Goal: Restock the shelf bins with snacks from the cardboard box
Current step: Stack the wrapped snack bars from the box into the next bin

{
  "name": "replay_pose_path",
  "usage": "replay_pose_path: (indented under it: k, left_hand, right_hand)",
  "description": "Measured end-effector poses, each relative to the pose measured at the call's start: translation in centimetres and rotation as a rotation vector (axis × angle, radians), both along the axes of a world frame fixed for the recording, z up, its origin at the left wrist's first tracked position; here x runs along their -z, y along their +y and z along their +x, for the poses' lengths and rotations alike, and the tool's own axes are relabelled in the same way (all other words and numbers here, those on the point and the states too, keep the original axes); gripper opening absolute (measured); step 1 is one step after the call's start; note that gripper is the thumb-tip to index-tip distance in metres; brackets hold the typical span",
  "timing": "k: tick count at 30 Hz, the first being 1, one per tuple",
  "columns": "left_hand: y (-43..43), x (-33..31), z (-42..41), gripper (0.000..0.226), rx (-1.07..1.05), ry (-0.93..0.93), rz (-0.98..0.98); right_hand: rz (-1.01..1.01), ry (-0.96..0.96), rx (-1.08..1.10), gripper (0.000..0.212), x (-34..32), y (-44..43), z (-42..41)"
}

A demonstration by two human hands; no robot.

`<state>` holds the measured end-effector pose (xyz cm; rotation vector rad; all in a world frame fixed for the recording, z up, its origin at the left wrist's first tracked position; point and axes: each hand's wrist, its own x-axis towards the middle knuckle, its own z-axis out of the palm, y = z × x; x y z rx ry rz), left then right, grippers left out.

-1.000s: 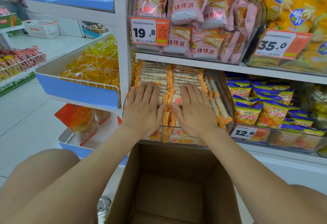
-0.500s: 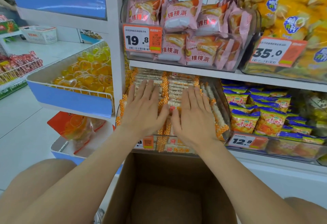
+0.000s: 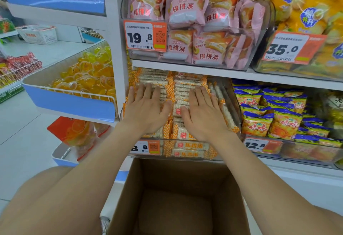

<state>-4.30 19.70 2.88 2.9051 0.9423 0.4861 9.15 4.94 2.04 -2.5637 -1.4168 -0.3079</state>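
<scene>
The cardboard box (image 3: pixel 176 207) is sitting open below the shelf's front edge, showing only bare bottom, so the restocking is probably nearing its end; just beyond, the left hand (image 3: pixel 146 112) and right hand (image 3: pixel 202 116) are lying flat, fingers straight, holding nothing, pressing the orange-checked snack packs (image 3: pixel 182 84) in the clear bin (image 3: pixel 233 105) at the lower shelf's front edge. This looks like levelling; next, I judge, comes lifting both hands clear. Tags are reading 8.8 (image 3: pixel 146 147), 12.8 (image 3: pixel 259 144), 19.8 (image 3: pixel 145 36), 35.0 (image 3: pixel 289 48); pink packs (image 3: pixel 187 10) are reading 桃桃派.
</scene>
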Motion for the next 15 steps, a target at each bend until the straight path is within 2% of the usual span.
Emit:
replay_pose_path:
  k: [8, 12, 15]
  left_hand:
    - [-1.9, -0.8, -2.2, 0.055, 0.044, -0.336, 0.129]
    - [-4.0, -0.4, -5.6, 0.029, 0.078, -0.456, 0.183]
    - [-5.4, 0.6, -7.9, 0.02, 0.109, -0.402, 0.236]
  right_hand:
    - [0.21, -0.006, -0.066, 0.063, -1.9, -3.0, -2.6]
    - [0.4, -0.13, -0.127, 0.025, -1.8, -7.5, -4.5]
    - [0.309, -0.16, -0.091, 0.009, -0.5, -10.5, -4.6]
